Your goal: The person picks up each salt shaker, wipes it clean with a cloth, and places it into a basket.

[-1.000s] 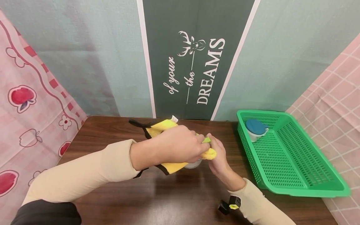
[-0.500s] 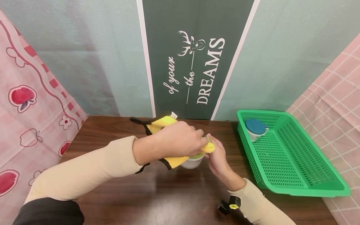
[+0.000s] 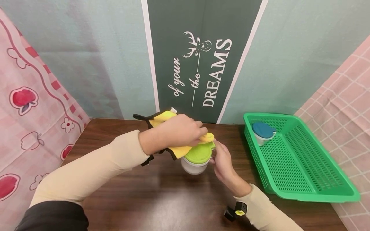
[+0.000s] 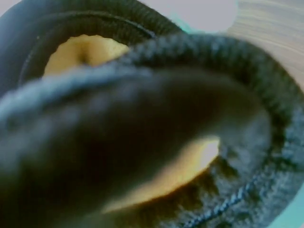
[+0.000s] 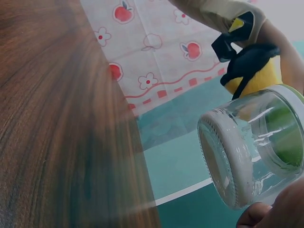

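A clear glass jar (image 5: 251, 147) with a lime-green lid (image 3: 199, 154) is held up over the brown table. My right hand (image 3: 224, 160) grips it at the right side, by what looks like its handle, largely covered by the fingers. Bunched in my left hand (image 3: 180, 130) is a yellow cloth (image 3: 180, 151) with black edging, just above and behind the lid. Whether the cloth touches the lid at this moment is hard to tell. Blurred dark folds of the cloth's edging (image 4: 237, 61) fill most of the left wrist view.
To the right stands a green plastic basket (image 3: 277, 189), with a blue-lidded white cup (image 3: 262, 133) in its far left corner. The wooden table (image 3: 130, 205) runs back to a printed curtain (image 3: 196, 80). Patterned cloths hang on both sides.
My left hand has moved back and slightly left with the yellow cloth, uncovering the green lid and more of the jar. My right hand has stayed nearly in place.
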A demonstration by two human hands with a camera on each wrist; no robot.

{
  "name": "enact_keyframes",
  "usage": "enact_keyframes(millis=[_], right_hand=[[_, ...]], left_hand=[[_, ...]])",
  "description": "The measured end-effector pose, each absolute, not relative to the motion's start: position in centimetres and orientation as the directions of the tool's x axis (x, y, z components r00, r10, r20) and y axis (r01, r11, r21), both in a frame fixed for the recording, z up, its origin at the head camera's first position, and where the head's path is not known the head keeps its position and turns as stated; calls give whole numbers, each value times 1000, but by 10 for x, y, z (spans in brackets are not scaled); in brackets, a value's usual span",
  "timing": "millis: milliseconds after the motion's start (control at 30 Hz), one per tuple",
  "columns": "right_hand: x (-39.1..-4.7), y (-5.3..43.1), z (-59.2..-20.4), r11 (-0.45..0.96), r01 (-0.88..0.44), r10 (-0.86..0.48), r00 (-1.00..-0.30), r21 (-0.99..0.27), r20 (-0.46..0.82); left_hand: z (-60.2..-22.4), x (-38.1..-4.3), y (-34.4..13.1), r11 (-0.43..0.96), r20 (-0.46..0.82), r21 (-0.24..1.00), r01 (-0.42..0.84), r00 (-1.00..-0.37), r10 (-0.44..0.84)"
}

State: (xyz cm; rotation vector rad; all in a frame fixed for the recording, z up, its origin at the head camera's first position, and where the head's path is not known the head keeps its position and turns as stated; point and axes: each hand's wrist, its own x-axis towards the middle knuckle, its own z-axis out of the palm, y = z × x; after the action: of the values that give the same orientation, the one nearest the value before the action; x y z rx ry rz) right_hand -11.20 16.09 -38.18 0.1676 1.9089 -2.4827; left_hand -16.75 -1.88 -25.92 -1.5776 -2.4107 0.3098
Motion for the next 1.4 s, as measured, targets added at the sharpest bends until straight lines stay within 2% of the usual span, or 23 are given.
enact_keyframes(millis=[267,633,833,1400], right_hand=[[-112,161,-382,-267,90,88,-989,-959,-117],[-112,161,-381,-290,80,101,-988,-954,-114],[-112,161,-380,-293,71,86,-991,-953,-100],[-111,178,-364,-264,73,91,-991,-962,-100]], left_hand=[[-268,-196,-27,446,109,-261,856,-432,895],[-286,-237,-54,550,114,-140,823,-539,835],[-291,-241,-61,576,104,-64,815,-569,816],[-320,-223,-96,578,-42,11,816,-577,816]])
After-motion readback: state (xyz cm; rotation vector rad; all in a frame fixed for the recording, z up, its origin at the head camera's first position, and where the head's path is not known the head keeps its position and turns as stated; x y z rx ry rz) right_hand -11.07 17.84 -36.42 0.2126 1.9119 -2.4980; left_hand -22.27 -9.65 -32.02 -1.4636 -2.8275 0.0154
